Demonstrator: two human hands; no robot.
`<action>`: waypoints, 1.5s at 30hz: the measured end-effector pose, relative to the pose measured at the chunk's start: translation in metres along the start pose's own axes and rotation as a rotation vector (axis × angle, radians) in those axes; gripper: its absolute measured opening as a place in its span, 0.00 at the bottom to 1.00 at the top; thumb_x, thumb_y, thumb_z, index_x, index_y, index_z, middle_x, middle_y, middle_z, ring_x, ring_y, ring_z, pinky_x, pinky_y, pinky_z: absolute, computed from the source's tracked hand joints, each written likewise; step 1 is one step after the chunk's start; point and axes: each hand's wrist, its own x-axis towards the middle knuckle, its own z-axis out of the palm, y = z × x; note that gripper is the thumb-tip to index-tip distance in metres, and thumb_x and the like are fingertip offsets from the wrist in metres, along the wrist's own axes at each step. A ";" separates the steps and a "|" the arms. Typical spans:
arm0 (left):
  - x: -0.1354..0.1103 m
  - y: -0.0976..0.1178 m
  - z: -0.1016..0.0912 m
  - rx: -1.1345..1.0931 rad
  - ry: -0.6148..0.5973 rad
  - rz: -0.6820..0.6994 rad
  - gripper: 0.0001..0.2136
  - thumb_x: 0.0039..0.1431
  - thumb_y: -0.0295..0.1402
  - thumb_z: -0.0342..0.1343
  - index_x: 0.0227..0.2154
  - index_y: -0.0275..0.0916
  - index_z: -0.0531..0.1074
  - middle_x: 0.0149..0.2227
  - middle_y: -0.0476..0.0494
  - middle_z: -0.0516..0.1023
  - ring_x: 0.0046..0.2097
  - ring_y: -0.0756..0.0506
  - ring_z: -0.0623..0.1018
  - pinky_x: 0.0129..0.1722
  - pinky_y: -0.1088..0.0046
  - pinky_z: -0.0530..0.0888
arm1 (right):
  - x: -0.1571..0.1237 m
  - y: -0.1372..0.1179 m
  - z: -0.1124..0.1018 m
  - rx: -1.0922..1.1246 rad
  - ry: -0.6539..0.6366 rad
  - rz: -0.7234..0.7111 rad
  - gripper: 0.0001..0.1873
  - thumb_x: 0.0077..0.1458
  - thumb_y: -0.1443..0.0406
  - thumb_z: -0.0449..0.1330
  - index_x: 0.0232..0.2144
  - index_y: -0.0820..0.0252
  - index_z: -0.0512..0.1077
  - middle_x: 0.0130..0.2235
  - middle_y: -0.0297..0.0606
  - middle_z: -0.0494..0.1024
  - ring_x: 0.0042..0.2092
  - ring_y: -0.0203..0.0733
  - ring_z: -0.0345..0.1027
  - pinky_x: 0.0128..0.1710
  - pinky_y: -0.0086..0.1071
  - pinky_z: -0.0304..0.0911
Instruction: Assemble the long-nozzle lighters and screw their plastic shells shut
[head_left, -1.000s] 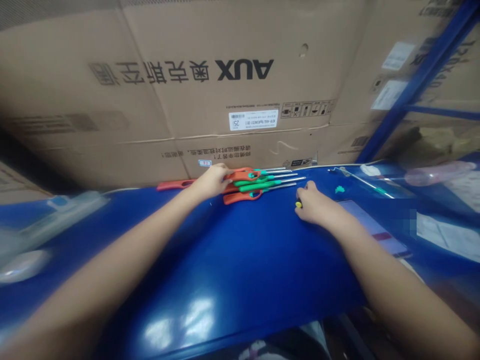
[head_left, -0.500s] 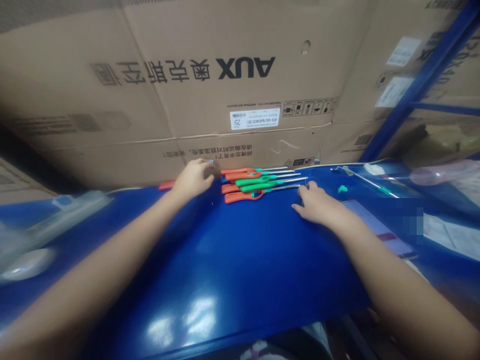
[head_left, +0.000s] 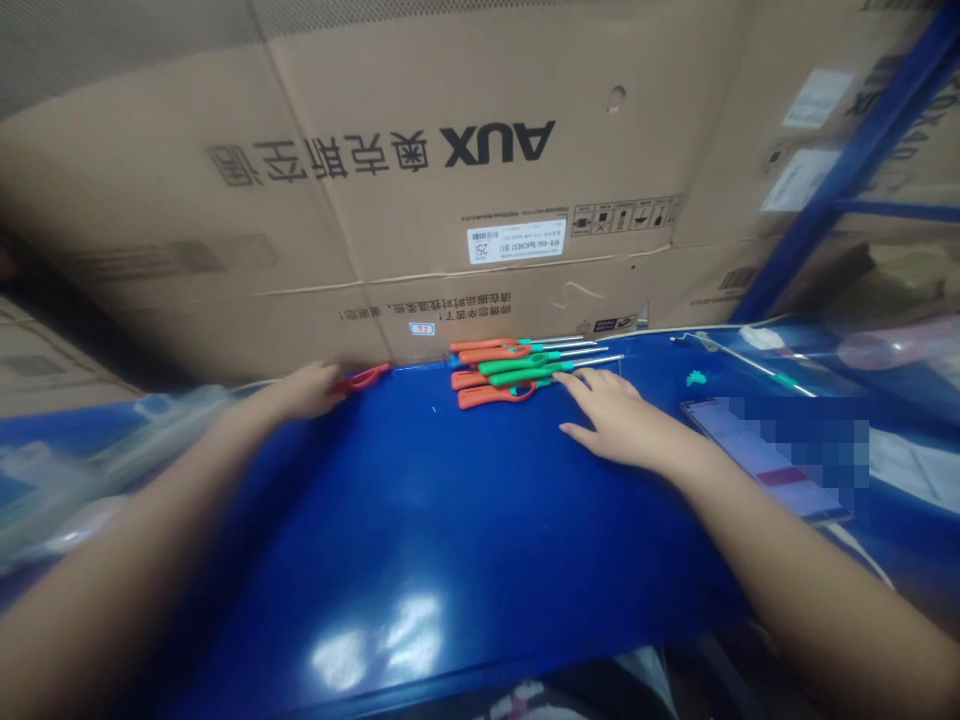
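My left hand [head_left: 309, 389] is at the back left of the blue table, its fingers closed at the left end of a red lighter handle [head_left: 364, 379] with a loop. How firmly they grip it is blurred. To the right lies a pile of stick lighters [head_left: 495, 371], with orange and green looped handles on the left and thin metal necks pointing right. My right hand [head_left: 611, 415] hovers or rests at the pile's right end, fingers apart, near the green handle's neck and covering part of the lowest necks. Nothing shows in it.
A large cardboard box [head_left: 390, 220] stands along the back of the blue table [head_left: 480, 520]. A phone [head_left: 765, 460] lies right of my right hand. Behind it are a metal rod [head_left: 750, 365] and a small green piece [head_left: 696, 379]. Clear plastic bags [head_left: 157, 430] lie at the left.
My left hand has moved left and slightly down to the red handle, uncovering a small label on the box. My right hand has shifted slightly left, its fingers straighter.
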 end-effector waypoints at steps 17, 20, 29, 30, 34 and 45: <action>-0.091 0.169 0.045 -0.498 0.032 0.459 0.10 0.62 0.36 0.57 0.44 0.40 0.74 0.44 0.40 0.78 0.45 0.41 0.77 0.46 0.63 0.74 | -0.006 -0.037 -0.006 0.434 0.016 -0.605 0.07 0.64 0.64 0.58 0.37 0.57 0.77 0.45 0.39 0.76 0.48 0.43 0.70 0.51 0.38 0.65; -0.085 0.163 0.058 -0.592 0.101 0.452 0.12 0.61 0.34 0.58 0.48 0.42 0.74 0.45 0.41 0.79 0.47 0.41 0.78 0.49 0.63 0.75 | -0.002 -0.030 -0.004 0.563 -0.028 -0.547 0.07 0.62 0.64 0.60 0.36 0.59 0.77 0.41 0.38 0.79 0.43 0.40 0.73 0.46 0.34 0.67; -0.084 0.159 0.067 -0.727 0.167 0.356 0.17 0.56 0.35 0.63 0.49 0.41 0.74 0.44 0.42 0.79 0.44 0.42 0.80 0.47 0.64 0.76 | 0.002 -0.018 -0.009 0.532 0.395 -0.181 0.13 0.62 0.62 0.57 0.29 0.61 0.77 0.31 0.39 0.80 0.33 0.39 0.71 0.36 0.32 0.62; -0.084 0.158 0.066 -0.737 0.162 0.348 0.17 0.57 0.35 0.63 0.49 0.40 0.74 0.43 0.42 0.80 0.43 0.43 0.80 0.46 0.64 0.76 | 0.001 -0.016 -0.011 0.525 0.381 -0.150 0.14 0.62 0.62 0.57 0.27 0.61 0.75 0.29 0.38 0.78 0.30 0.38 0.69 0.33 0.31 0.61; -0.083 0.157 0.066 -0.756 0.143 0.363 0.15 0.58 0.35 0.62 0.48 0.41 0.75 0.45 0.42 0.80 0.44 0.43 0.80 0.45 0.65 0.76 | -0.005 -0.014 -0.017 0.558 0.028 -0.322 0.13 0.61 0.63 0.57 0.26 0.62 0.74 0.26 0.35 0.76 0.28 0.35 0.65 0.29 0.28 0.56; -0.089 0.162 0.061 -0.768 0.260 0.419 0.11 0.60 0.38 0.61 0.44 0.42 0.77 0.44 0.42 0.82 0.46 0.42 0.80 0.49 0.62 0.76 | -0.009 -0.033 -0.012 0.331 -0.131 -0.430 0.17 0.54 0.58 0.65 0.22 0.59 0.65 0.28 0.30 0.70 0.28 0.33 0.60 0.27 0.28 0.48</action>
